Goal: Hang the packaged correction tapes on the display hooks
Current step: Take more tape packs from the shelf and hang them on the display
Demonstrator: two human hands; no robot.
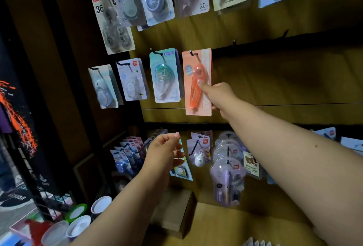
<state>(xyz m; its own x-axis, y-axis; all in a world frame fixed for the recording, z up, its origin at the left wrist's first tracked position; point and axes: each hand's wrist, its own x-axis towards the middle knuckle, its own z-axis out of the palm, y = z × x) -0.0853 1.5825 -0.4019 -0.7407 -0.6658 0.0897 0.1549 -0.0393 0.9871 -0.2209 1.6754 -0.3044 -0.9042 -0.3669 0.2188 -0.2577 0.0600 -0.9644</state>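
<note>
Wooden display wall (275,80), right hand (218,94) outstretched pinching orange correction tape pack (197,82) on hook (193,53), left hand (164,153) loosely curled, empty.

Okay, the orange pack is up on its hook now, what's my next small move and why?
Probably let go with the right hand: the orange correction tape pack already hangs on its hook, thumb still pinching its edge. The left hand looks empty.
</note>
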